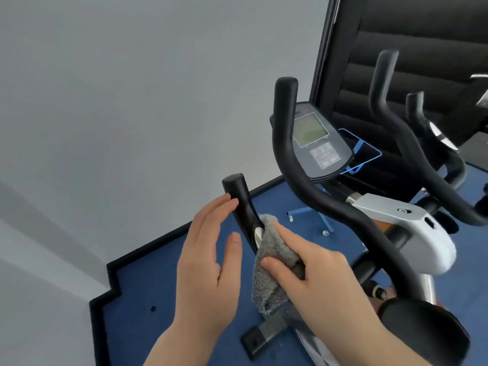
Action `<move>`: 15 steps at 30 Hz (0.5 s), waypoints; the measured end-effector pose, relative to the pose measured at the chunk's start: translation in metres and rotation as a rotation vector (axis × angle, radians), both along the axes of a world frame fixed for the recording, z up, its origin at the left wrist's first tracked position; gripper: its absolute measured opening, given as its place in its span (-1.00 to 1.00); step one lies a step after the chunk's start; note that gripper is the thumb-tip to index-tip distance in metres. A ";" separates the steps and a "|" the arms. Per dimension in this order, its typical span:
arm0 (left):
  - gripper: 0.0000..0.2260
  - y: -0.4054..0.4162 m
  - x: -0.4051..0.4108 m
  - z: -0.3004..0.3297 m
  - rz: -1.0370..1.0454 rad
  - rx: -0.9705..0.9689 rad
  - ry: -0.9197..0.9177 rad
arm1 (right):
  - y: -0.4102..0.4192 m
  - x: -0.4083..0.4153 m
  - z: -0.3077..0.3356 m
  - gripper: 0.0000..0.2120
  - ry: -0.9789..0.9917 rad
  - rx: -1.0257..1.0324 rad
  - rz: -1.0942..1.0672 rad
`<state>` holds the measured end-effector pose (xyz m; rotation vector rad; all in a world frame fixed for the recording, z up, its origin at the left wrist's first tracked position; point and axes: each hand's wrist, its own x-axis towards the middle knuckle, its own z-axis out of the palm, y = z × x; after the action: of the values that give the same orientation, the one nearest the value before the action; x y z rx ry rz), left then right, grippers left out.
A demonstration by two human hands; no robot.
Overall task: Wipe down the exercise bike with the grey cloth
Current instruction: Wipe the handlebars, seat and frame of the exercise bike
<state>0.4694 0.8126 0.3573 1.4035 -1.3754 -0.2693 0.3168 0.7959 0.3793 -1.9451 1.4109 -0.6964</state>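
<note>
Your right hand [314, 270] pinches the grey cloth [274, 260] around the lower part of the short black handle [239, 204] of the exercise bike [412, 225]. Your left hand [208, 262] is spread, its fingertips touching the handle just below the top. The cloth's loose end hangs above the blue floor [148, 286].

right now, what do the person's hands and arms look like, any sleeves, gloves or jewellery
Both hands are bare: no gloves on the left hand or the right hand, and no rings show on the fingers. Both forearms are uncovered as far as the picture's lower edge, with no sleeve, watch or wristband in view. The fingernails are short and unpainted.
</note>
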 end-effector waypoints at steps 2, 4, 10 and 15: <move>-0.64 -0.002 -0.001 0.000 0.019 -0.015 0.014 | -0.006 0.005 0.002 -0.49 0.048 -0.029 0.031; -0.63 -0.004 -0.003 0.000 0.019 -0.026 0.045 | -0.018 0.019 0.007 -0.57 0.060 -0.102 0.044; -0.61 -0.005 0.003 0.003 -0.022 -0.041 0.102 | -0.041 0.039 0.017 -0.81 -0.076 -0.125 0.034; -0.64 -0.012 0.014 0.008 -0.061 -0.017 0.087 | -0.041 0.040 0.014 -0.77 -0.081 -0.152 0.002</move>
<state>0.4834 0.8008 0.3648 1.3222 -1.3472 -0.3532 0.3571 0.7548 0.3931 -2.0094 1.3401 -0.8946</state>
